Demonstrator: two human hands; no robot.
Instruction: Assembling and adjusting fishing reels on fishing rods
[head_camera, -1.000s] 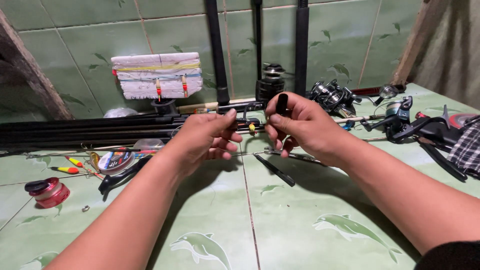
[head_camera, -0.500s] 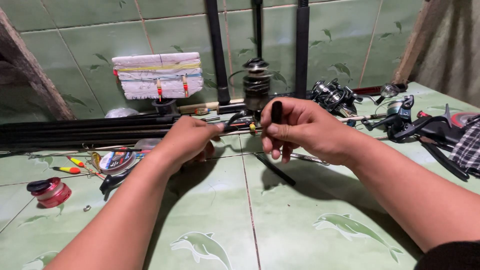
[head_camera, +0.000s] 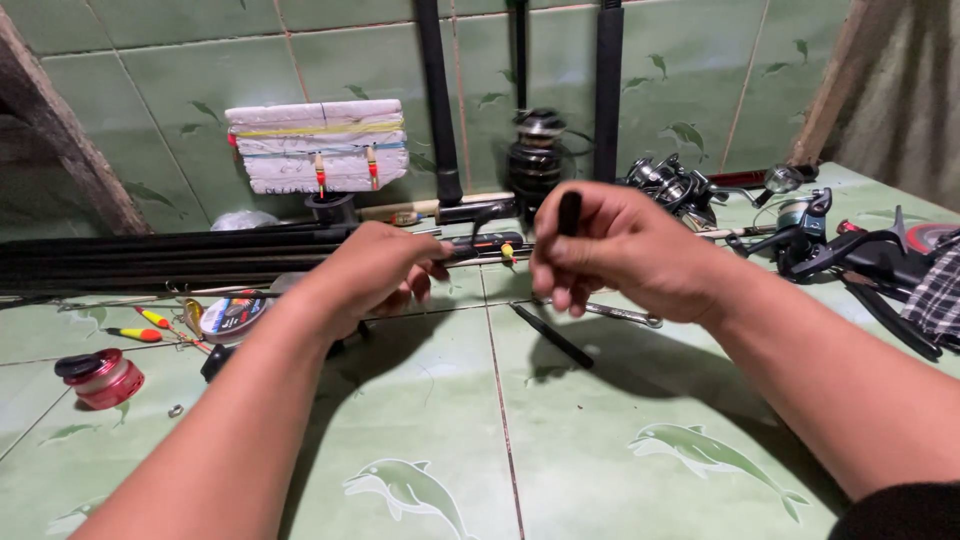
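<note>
Right hand (head_camera: 620, 250) is closed on a black handle (head_camera: 569, 212); left hand (head_camera: 375, 270) pinches a thin rod (head_camera: 480, 245) — behind them a white foam block (head_camera: 320, 145), banded yellow, against the wall.

floor tiles (head_camera: 600, 440): glossy green ceramic | wrench (head_camera: 625, 315): shiny metal | handle (head_camera: 568, 212): matt black (probably rubber)

Dim, greenish light falls from above and in front. The hands cast soft shadows on the glossy floor tiles (head_camera: 420, 400), which carry faint sheen. Focus is fair; edges bend slightly and darken.
</note>
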